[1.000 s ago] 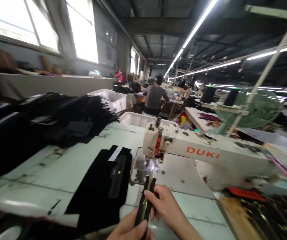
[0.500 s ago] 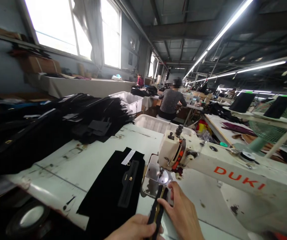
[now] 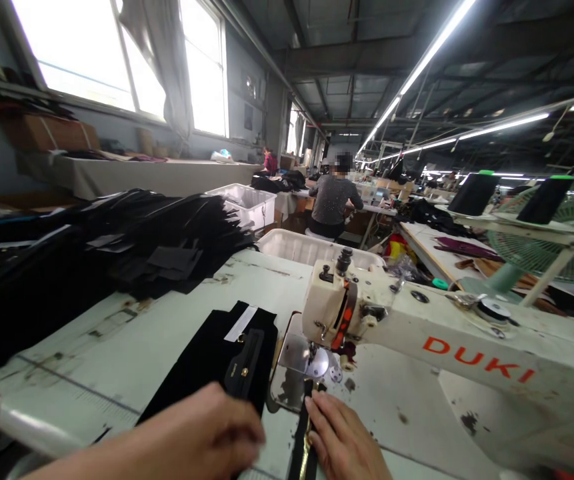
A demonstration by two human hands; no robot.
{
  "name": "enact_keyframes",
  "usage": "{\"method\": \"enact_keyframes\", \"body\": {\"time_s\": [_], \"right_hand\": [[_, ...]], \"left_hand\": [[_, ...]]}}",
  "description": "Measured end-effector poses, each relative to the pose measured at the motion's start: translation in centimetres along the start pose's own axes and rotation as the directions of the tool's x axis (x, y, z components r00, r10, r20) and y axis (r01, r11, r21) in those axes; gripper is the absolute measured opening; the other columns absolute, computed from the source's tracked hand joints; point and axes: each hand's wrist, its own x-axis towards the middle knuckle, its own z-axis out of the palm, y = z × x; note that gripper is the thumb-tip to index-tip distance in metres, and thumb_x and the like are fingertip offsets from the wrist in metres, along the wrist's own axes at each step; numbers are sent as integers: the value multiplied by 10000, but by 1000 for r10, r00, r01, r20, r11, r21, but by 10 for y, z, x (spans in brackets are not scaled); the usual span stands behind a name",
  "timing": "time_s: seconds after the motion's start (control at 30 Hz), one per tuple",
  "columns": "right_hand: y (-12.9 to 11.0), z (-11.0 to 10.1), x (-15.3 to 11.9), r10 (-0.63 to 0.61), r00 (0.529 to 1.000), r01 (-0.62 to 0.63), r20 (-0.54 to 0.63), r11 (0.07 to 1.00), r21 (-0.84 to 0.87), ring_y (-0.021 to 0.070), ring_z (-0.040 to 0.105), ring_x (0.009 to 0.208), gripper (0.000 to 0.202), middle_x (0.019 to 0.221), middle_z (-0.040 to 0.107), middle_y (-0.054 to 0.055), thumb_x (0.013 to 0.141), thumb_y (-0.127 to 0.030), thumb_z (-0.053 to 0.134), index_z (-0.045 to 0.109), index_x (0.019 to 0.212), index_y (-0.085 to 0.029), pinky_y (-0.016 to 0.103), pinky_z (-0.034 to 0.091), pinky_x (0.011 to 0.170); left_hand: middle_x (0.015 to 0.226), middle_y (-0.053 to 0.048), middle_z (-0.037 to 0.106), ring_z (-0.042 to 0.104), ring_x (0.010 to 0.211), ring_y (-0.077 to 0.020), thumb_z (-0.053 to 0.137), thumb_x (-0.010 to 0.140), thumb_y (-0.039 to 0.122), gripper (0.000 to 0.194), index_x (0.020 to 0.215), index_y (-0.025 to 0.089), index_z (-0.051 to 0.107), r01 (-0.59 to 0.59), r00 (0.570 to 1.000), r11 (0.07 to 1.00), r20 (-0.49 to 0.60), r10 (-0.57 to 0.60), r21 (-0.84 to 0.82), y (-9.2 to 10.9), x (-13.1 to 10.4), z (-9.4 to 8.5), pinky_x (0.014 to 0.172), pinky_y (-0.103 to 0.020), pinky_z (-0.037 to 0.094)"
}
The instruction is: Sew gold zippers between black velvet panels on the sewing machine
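A black zipper (image 3: 301, 443) with gold-coloured teeth lies lengthwise on the machine bed, its far end just short of the needle area. My right hand (image 3: 344, 433) is closed on the zipper's right edge, fingers together near the far end. Left of it, my left hand (image 3: 207, 427) is off the zipper, above the near part of a black fabric panel (image 3: 187, 367). Motion smears its bent fingers, so whether they hold anything is unclear. The panel carries a white label strip (image 3: 241, 324) and a dark patch (image 3: 254, 353) with small gold-coloured metal fittings.
A cream sewing machine (image 3: 417, 333) marked DUKI stands at the right. Stacked black fabric pieces (image 3: 167, 233) cover the table's far left. White plastic bins (image 3: 291, 245) stand beyond the table. Black thread cones (image 3: 474, 193) and a green fan (image 3: 521, 237) are at the right. A co-worker (image 3: 334, 200) sits ahead.
My left hand has let go of the zipper and moved left over the black panel. My right hand's fingers now lie along the zipper. The whole view has shifted slightly.
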Motion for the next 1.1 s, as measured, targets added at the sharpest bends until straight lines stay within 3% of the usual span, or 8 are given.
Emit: {"method": "enact_keyframes", "body": {"time_s": [0.1,0.23,0.4,0.5,0.63,0.8,0.93,1.1], "right_hand": [[0,2,1,3,1000,-3,4,1000,7,188,687,1036,328,1173,702,82,972,-270,484,615,1251,-160,252,563,895],[1,6,1,-28,1000,28,-2,999,-26,192,686,1043,334,1177,700,83,971,-298,493,621,1244,-154,253,566,892],[1,5,3,-45,999,45,-7,998,-48,197,695,1022,328,1166,705,80,976,-293,473,637,1214,-137,254,567,886],[2,3,3,-57,998,56,-7,997,-49,197,694,1024,329,1170,703,81,973,-283,471,635,1217,-135,246,564,888],[1,5,1,-42,999,40,-32,998,-48,210,700,1008,317,1129,718,92,970,-217,422,658,1162,-129,266,578,867],[-5,5,3,-13,997,7,-74,998,-68,218,712,973,327,1079,734,81,955,-154,378,688,1059,-144,286,596,827],[-8,-4,11,-12,994,2,-105,995,-102,197,719,945,338,1075,738,71,982,-200,370,694,1054,-133,249,594,812],[-6,-11,15,-62,995,50,-79,989,-141,190,723,931,367,1092,735,51,1007,-265,361,692,1092,-131,239,599,787]], "left_hand": [[1256,-67,635,545,1201,-295,514,928,362,303,1175,235,637,-129,963,803,-119,241,581,9,46,-47,1060,-442,365],[1383,-132,514,432,1300,-328,645,783,334,486,1239,180,573,-171,962,768,-65,266,617,-1,97,-68,1098,-459,301],[924,-52,636,578,946,-257,612,801,279,156,902,165,643,-190,966,813,-42,254,550,-11,103,-40,915,-399,437],[836,-30,636,605,818,-214,534,878,312,191,893,148,631,-179,968,863,-72,240,472,-2,100,-20,783,-332,495],[1103,-70,634,589,1052,-249,603,822,228,285,1103,182,622,-214,955,881,-97,279,422,8,91,8,954,-390,480],[1524,-100,365,300,1414,-342,624,840,200,634,1434,284,420,-324,915,787,-38,401,525,-2,52,38,1120,-571,315],[1548,-83,344,301,1415,-355,531,957,270,630,1522,334,258,-434,894,662,201,400,612,-6,29,44,1084,-702,132],[1541,-71,337,313,1404,-347,480,990,266,555,1509,323,292,-413,902,634,196,386,653,-5,30,38,1056,-717,84]]}}
